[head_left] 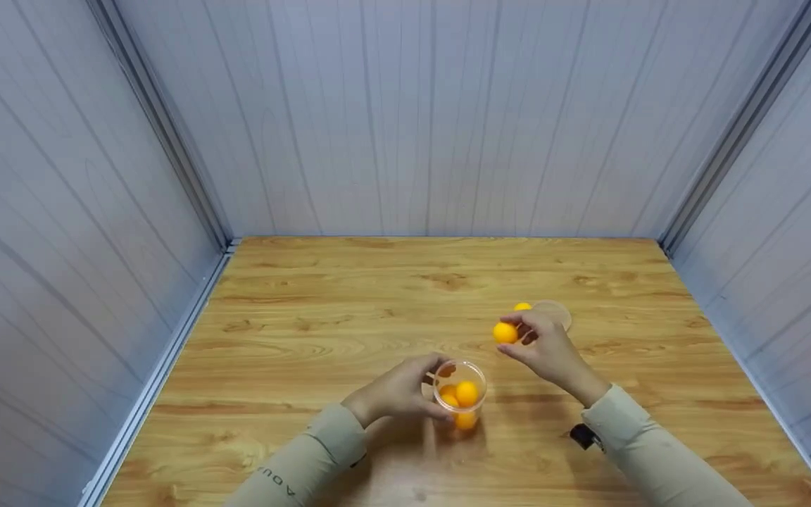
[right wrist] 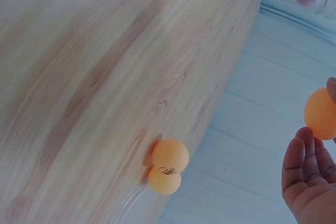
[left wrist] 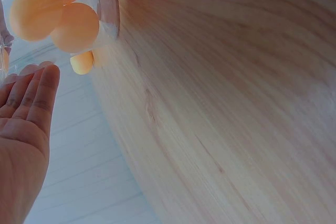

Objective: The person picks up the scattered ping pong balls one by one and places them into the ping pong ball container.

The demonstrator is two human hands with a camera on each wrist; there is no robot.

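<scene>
My left hand (head_left: 400,391) grips a clear plastic jar (head_left: 460,373) from its left side, thumb in front and fingers behind. Several orange ping-pong balls (head_left: 467,393) lie inside; the left wrist view shows some of these balls (left wrist: 76,28) through the wall. To the right of the jar and higher, my right hand (head_left: 552,355) pinches one orange ping-pong ball (head_left: 505,333) between thumb and fingertips. Beyond that hand, two loose ping-pong balls (right wrist: 170,156) rest on the table beside a clear round lid (right wrist: 137,208). The right hand partly covers the lid (head_left: 553,315) in the head view.
The wood-grain table (head_left: 349,296) is bounded by a pale panelled back wall (head_left: 405,127) and side walls. A small black object (head_left: 583,436) shows at the right sleeve cuff.
</scene>
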